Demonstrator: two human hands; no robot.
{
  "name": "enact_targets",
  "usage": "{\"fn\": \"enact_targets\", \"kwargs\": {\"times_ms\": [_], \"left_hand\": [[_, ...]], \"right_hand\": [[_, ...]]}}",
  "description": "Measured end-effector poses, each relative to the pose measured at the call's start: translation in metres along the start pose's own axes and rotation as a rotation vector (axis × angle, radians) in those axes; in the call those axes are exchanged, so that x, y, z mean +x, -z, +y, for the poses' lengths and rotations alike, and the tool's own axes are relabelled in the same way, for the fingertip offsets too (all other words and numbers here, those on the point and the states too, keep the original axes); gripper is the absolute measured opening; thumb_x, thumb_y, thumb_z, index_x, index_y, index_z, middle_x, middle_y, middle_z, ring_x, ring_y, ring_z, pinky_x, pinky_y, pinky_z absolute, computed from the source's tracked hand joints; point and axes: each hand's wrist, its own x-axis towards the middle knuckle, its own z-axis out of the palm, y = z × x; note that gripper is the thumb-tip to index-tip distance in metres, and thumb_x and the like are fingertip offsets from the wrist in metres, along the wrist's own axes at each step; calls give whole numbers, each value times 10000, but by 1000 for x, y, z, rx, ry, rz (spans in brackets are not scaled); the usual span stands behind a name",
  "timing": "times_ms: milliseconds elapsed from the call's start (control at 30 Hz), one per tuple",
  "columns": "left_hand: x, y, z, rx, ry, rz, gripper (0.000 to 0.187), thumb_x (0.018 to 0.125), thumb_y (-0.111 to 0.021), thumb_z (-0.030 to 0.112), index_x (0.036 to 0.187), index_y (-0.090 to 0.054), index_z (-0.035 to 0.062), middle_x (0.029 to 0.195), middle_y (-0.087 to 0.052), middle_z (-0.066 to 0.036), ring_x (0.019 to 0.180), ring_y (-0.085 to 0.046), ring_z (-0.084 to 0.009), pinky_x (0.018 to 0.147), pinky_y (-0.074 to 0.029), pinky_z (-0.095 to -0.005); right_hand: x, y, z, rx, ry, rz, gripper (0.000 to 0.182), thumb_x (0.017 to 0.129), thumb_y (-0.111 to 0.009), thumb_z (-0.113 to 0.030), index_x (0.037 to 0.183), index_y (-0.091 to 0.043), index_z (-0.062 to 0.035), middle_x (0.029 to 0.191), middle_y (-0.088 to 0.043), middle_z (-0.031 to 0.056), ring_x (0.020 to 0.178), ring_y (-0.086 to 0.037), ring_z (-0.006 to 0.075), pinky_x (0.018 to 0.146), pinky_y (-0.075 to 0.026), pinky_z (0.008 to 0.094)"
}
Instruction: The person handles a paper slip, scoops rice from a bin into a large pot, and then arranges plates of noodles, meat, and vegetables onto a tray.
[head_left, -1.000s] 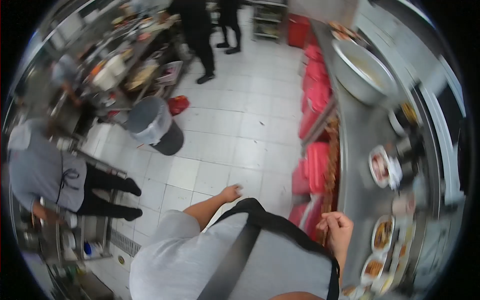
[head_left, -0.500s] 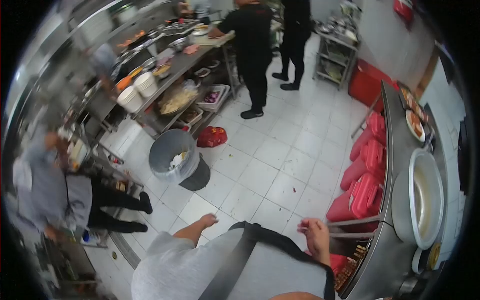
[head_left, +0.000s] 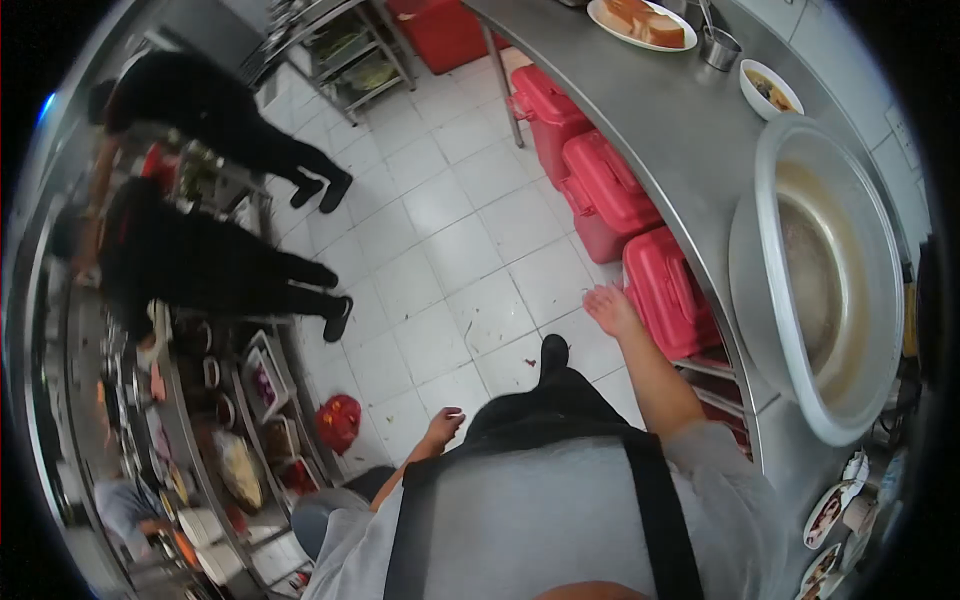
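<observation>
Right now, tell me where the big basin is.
In the head view, the big basin sits on the counter at your right, beside a small white bowl.

The one camera sits on the person's head and looks forward and down, past the grey shirt (head_left: pixel 540 510), to the floor (head_left: pixel 430 250), with the steel table (head_left: pixel 690 150) close on the right.
</observation>
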Motion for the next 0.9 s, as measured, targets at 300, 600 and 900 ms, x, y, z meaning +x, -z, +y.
{"fn": "enact_targets", "kwargs": {"times_ms": [300, 600, 900], "left_hand": [[93, 64, 224, -76, -2, -183, 340, 843, -563, 223, 1157, -497, 111, 1022, -563, -41, 916, -524, -151, 775, -415, -321], [257, 56, 467, 272, -403, -372, 342, 859, -540, 235, 1181, -483, 133, 1041, -563, -17, 950, -522, -132, 799, -414, -315], [393, -45, 535, 477, -902, -213, 482, 869, -539, 290, 1257, -394, 44, 1126, -508, -115, 989, -486, -196, 861, -389, -309]], "right_hand": [[203, -98, -104, 808, 537, 604, 580, 863, -399, -558, 1266, -395, -141, 1216, -485, 68, 1028, -494, 235, 879, -398, 372], [236, -61, -52, 726, 635, 644, 510, 792, -520, -584, 1188, -411, -280, 1186, -488, -75, 1018, -466, 157, 850, -317, 401], [169, -98, 69, 645, 512, 532, 440, 834, -520, -508, 1110, -460, -171, 1029, -535, -11, 1039, -462, 207, 881, -348, 453]]}}
